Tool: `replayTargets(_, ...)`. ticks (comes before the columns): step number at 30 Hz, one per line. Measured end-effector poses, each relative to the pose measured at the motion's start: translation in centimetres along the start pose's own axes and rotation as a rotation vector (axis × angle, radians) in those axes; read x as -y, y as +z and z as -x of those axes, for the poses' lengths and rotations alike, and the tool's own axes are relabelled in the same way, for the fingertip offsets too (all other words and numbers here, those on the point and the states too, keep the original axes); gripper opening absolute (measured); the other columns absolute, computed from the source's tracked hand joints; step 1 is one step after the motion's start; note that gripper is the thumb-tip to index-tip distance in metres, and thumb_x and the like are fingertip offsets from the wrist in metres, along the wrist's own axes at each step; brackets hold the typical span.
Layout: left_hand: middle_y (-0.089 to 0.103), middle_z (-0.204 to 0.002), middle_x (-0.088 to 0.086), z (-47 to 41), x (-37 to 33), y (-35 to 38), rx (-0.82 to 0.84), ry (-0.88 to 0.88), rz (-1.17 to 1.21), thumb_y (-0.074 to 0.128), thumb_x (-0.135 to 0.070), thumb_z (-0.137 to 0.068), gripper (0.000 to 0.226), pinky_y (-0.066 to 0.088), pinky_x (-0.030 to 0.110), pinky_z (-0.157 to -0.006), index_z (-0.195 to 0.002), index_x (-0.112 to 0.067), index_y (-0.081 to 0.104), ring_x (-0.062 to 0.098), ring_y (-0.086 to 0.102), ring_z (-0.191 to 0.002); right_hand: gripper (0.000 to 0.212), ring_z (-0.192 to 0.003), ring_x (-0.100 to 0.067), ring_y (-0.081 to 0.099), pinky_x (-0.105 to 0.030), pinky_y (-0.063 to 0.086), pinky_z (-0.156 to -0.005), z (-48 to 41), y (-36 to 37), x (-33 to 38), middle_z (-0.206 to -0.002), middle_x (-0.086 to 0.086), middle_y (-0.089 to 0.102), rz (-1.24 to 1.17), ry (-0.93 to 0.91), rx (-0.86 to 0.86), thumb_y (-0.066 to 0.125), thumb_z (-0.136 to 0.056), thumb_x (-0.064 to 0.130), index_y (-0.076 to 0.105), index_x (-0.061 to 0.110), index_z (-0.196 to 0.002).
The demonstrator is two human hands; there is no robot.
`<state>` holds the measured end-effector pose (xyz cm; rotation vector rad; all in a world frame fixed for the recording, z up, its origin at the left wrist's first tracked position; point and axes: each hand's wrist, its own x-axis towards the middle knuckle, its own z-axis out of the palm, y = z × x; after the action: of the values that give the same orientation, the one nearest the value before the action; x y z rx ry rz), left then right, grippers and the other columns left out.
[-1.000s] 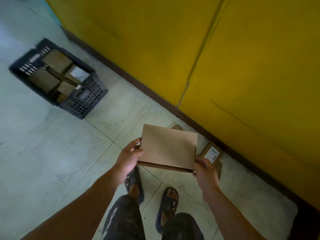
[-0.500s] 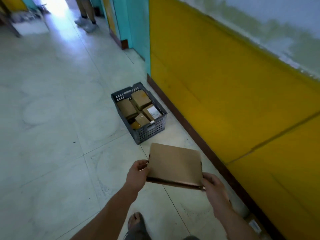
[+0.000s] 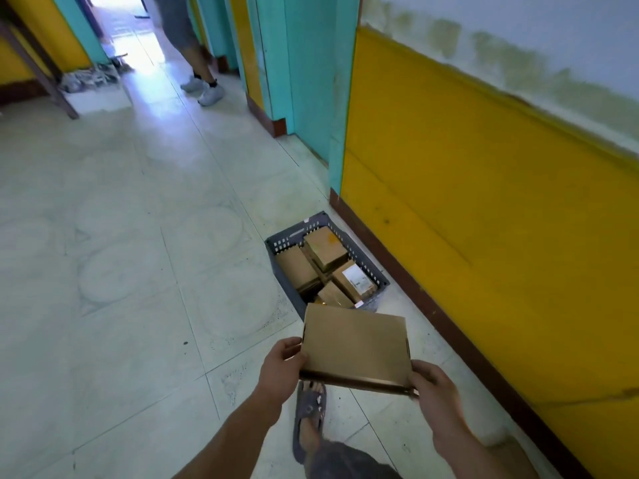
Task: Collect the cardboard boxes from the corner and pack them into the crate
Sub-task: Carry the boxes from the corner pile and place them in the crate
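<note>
A person, one dark sandal (image 3: 309, 413) planted forward on the pale tiled floor (image 3: 138, 288), is carrying a flat cardboard box (image 3: 356, 347) in both hands. The left hand (image 3: 281, 366) is gripping the box's near left edge and the right hand (image 3: 434, 388) is gripping its near right corner, fingers curled round the cardboard. This two-sided hold is probably keeping the broad, thin box level. The box is being held out ahead of the body, its far edge overlapping the near end of the grey crate (image 3: 287, 238) in this view. Whether it is already above the crate cannot be told. The crate is sitting on the floor just beside the brown skirting of the yellow wall (image 3: 484, 202), likely parked out of the walkway. Several packed boxes (image 3: 325, 252) are lying close together inside it, one labelled box (image 3: 352, 280) facing up. That is leaving room mainly on top for the flat one. Down the corridor, another person's legs (image 3: 190, 46) are standing near a bright doorway.
</note>
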<state>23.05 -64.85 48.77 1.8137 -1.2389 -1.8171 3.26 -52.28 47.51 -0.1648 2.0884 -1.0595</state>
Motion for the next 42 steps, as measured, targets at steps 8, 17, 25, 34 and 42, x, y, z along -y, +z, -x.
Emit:
replayTargets(8,0.062,-0.116,-0.001,-15.4,-10.9,-6.4,0.000,-0.033,-0.088,0.054,-0.011,-0.094,0.024,0.046,0.045,-0.101,-0.113,-0.024,0.058,0.022,0.058,-0.107,0.014,-0.092,-0.019,0.062,-0.043,0.055,-0.088,-10.2,13.0,9.5,-0.099,0.001,0.066,-0.063,0.078,0.037,0.059,-0.092,0.013,0.067,0.022,-0.097)
replayTargets(17,0.064,-0.115,-0.001,-29.1,-23.9,-9.4,0.083,-0.007,-0.254,0.053,-0.008,-0.093,0.028,0.050,0.033,-0.090,-0.118,-0.020,0.057,0.015,0.060,-0.097,0.017,-0.093,-0.020,0.061,-0.048,0.052,-0.091,-18.5,20.9,20.9,-0.097,0.006,0.066,-0.104,0.180,0.012,0.061,-0.088,0.014,0.067,0.030,-0.085)
replayTargets(25,0.067,-0.113,0.000,-46.1,-31.7,-9.9,0.335,0.019,-0.613,0.057,-0.007,-0.090,0.027,0.053,0.043,-0.093,-0.113,-0.020,0.056,0.021,0.063,-0.104,0.023,-0.101,-0.022,0.061,-0.041,0.051,-0.092,-24.9,30.7,25.1,-0.112,0.002,0.065,-0.157,0.284,-0.207,0.060,-0.090,0.018,0.065,0.030,-0.108)
replayTargets(34,0.061,-0.127,0.002,-57.2,-33.5,-8.9,0.509,0.043,-0.958,0.048,-0.004,-0.094,0.042,0.044,0.015,-0.060,-0.134,-0.018,0.050,0.015,0.057,-0.099,0.022,-0.095,-0.024,0.067,-0.050,0.052,-0.093,-28.4,39.7,24.5,-0.102,-0.001,0.072,-0.420,0.510,-0.315,0.063,-0.081,0.015,0.068,0.024,-0.101)
replayTargets(42,0.067,-0.098,0.001,-64.1,-27.7,-5.3,0.578,0.071,-1.149,0.043,-0.011,-0.096,0.029,0.042,0.019,-0.053,-0.111,-0.027,0.062,0.013,0.063,-0.079,0.017,-0.097,-0.023,0.062,-0.049,0.052,-0.093,-34.2,42.4,19.1,-0.098,0.006,0.066,-0.454,0.553,-0.323,0.057,-0.093,0.018,0.066,0.032,-0.091)
